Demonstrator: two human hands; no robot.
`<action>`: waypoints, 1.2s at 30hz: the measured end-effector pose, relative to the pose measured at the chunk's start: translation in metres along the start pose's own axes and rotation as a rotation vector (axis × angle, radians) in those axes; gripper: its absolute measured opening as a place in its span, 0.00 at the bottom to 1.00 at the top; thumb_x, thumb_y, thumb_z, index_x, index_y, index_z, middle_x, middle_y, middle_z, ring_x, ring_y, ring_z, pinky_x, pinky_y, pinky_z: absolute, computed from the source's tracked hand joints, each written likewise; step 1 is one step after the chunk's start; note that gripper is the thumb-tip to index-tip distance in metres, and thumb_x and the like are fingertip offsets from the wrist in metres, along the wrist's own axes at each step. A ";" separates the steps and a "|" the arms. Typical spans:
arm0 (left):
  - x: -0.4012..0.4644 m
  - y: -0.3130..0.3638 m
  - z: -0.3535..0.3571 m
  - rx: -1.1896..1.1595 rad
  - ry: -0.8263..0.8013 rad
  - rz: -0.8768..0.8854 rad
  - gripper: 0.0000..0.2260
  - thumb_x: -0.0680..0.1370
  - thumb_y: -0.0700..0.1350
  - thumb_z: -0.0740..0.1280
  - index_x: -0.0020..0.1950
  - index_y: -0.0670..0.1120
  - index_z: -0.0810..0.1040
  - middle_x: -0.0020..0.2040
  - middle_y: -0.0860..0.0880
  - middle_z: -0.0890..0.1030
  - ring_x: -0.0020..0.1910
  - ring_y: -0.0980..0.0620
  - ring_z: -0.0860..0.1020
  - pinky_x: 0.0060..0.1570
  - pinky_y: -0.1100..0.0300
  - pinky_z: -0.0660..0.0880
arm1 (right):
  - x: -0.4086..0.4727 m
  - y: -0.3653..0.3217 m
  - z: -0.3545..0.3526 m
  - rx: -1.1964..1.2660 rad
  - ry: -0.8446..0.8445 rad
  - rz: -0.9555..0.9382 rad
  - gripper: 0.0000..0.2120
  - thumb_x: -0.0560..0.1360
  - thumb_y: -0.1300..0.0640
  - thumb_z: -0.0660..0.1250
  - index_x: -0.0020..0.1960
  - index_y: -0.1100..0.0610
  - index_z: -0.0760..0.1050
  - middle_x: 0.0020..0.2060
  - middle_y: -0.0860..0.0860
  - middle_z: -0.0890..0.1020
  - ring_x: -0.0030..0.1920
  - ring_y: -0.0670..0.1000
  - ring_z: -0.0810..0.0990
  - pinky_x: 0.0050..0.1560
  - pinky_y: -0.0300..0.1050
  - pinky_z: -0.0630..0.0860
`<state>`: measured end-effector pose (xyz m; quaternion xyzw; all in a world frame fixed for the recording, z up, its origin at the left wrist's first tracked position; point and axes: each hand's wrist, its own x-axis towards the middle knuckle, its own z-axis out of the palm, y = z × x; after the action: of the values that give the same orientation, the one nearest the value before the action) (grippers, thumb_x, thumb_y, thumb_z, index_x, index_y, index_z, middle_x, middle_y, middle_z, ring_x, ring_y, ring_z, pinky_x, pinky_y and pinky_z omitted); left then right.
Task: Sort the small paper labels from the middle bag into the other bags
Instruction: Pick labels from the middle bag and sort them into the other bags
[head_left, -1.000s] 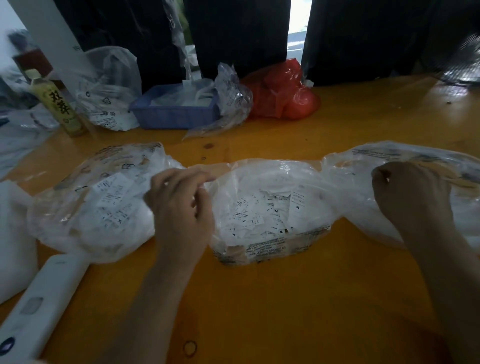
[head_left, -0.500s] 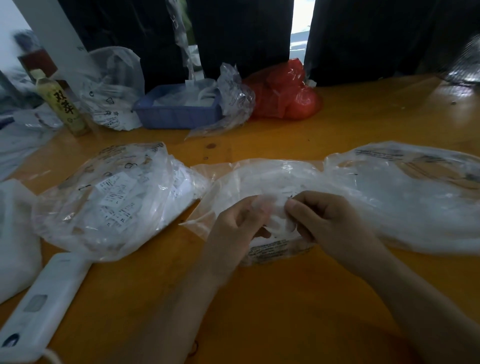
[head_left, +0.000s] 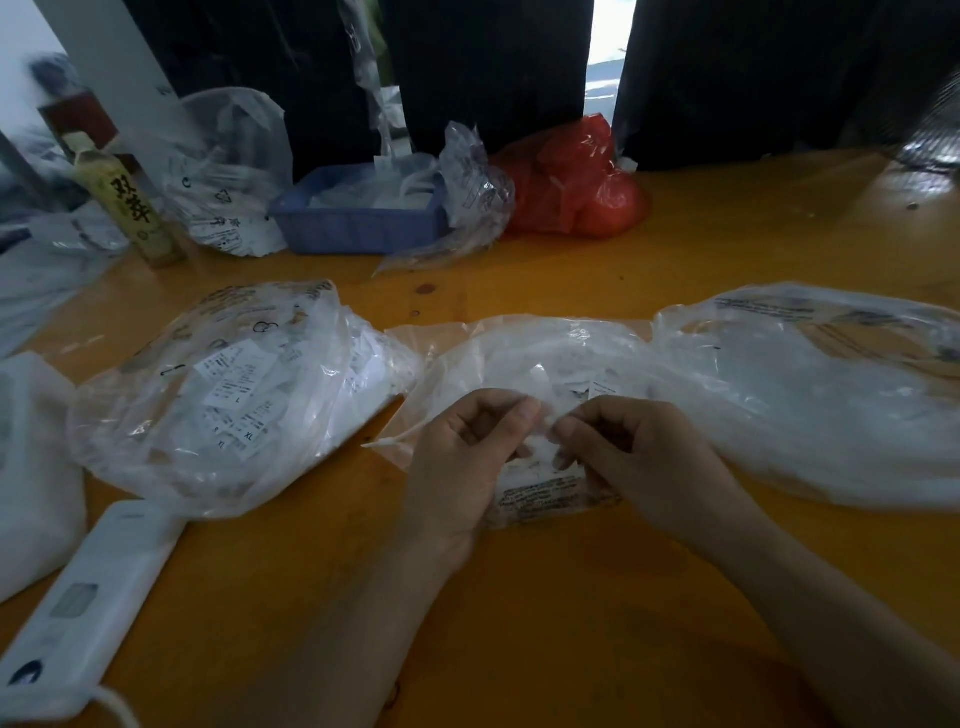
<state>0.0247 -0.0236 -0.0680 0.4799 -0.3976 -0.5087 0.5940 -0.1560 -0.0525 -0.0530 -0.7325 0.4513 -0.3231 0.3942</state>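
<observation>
Your left hand (head_left: 462, 457) and right hand (head_left: 639, 452): fingers curled, tips meeting, both pinching the plastic of the middle bag (head_left: 540, 374) at worktop centre; whether a label is in the pinch can't be told. Paper labels (head_left: 587, 387) inside, just beyond the fingertips. Left bag (head_left: 218, 395), w/ labels, toward the left edge; right bag (head_left: 810, 395) toward the right edge. Table (head_left: 571, 597): orange. Far edge: blue basket (head_left: 358, 223), red bag (head_left: 571, 187), bottle (head_left: 127, 202).

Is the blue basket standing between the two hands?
No, the blue basket stands at the far side of the table, while the left hand and right hand work at the middle bag.
</observation>
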 end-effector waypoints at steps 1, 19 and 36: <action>0.000 0.000 0.000 -0.005 -0.003 0.000 0.11 0.71 0.50 0.77 0.48 0.46 0.85 0.51 0.43 0.88 0.50 0.52 0.85 0.47 0.62 0.80 | 0.000 0.000 0.001 -0.008 -0.009 0.001 0.12 0.80 0.44 0.66 0.42 0.47 0.81 0.31 0.49 0.83 0.29 0.48 0.81 0.31 0.43 0.80; 0.000 0.002 -0.002 -0.156 0.037 -0.126 0.03 0.70 0.47 0.77 0.42 0.51 0.89 0.47 0.46 0.89 0.41 0.54 0.85 0.40 0.63 0.81 | 0.022 0.058 -0.130 -0.970 0.437 0.513 0.22 0.83 0.46 0.62 0.57 0.65 0.80 0.50 0.64 0.82 0.47 0.64 0.81 0.50 0.57 0.80; 0.002 -0.001 -0.006 -0.048 0.094 -0.068 0.04 0.74 0.43 0.78 0.45 0.53 0.89 0.52 0.51 0.89 0.48 0.57 0.85 0.31 0.67 0.76 | 0.021 0.020 -0.008 -0.772 0.091 0.047 0.20 0.82 0.46 0.64 0.71 0.52 0.73 0.63 0.50 0.76 0.55 0.52 0.80 0.56 0.47 0.76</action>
<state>0.0309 -0.0247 -0.0704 0.5020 -0.3404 -0.5151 0.6056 -0.1623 -0.0797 -0.0639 -0.8015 0.5732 -0.1524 0.0762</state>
